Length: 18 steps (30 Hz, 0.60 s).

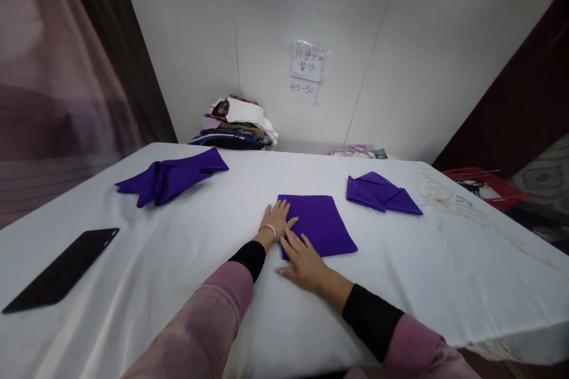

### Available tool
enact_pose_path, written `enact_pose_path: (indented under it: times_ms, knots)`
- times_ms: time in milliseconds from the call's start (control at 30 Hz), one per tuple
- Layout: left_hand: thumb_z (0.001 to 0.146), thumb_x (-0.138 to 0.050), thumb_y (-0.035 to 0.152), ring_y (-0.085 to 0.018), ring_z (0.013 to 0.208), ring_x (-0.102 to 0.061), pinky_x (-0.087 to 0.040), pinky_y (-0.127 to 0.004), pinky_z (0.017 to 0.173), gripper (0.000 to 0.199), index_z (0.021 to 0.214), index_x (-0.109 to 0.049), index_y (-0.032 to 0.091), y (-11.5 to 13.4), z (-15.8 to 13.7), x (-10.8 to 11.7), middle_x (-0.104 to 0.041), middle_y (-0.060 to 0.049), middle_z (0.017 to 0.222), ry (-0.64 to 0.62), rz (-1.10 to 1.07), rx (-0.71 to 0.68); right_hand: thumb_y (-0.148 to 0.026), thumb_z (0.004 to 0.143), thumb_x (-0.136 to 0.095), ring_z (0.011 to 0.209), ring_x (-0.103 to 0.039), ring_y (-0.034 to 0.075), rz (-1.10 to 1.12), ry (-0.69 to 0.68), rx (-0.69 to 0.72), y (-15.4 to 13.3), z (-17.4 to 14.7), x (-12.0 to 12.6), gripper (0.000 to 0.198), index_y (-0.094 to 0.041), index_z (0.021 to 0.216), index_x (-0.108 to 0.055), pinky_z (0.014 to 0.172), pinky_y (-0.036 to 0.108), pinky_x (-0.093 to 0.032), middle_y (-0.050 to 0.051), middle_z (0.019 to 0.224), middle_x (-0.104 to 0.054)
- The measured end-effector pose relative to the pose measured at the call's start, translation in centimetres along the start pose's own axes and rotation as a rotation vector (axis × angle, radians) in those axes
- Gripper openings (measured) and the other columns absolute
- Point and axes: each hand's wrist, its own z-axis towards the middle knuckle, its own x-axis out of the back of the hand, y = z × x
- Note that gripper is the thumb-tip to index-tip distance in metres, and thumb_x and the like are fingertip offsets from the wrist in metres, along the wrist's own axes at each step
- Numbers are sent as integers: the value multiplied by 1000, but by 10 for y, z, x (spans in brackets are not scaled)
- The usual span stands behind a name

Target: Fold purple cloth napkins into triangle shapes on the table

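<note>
A purple cloth napkin (322, 222), folded into a flat square, lies on the white tablecloth in front of me. My left hand (276, 218) rests on its left edge, fingers spread and a bracelet at the wrist. Across the napkin's near left corner lies my right hand (304, 260), its fingers stretched out and apart. The two hands almost meet at that edge. Farther right is another purple napkin (380, 192) folded into a pointed shape. On the far left, a third purple napkin (171, 177) stands partly raised in a folded, bow-like form.
A dark flat tablet-like panel (62, 269) lies at the left of the white tablecloth (178, 284). Behind the table, stacked clothes (240, 124) sit against the wall, below and left of a handwritten paper sign (306, 71). A red basket (486, 186) is beyond the right edge.
</note>
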Motion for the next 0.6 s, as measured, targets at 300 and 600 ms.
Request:
enact_pose_path:
  times_ms: [300, 600]
  knots:
    - [88, -32, 47, -25, 135, -22, -20, -45, 107, 55, 133, -38, 16, 1, 4, 12, -28, -11, 147, 118, -170, 113, -40, 87, -43, 135, -21, 25, -13, 130, -234, 48, -63, 28, 54, -20, 136, -37, 108, 51, -10, 10, 144, -33]
    - [81, -51, 32, -27, 115, -50, -39, -35, 95, 58, 132, -37, 8, -6, 45, 27, -53, -18, 126, 189, -321, 385, -43, 88, -40, 132, -28, 26, -37, 229, -386, 92, -95, 12, 51, -18, 133, -44, 106, 48, -22, 12, 141, -38]
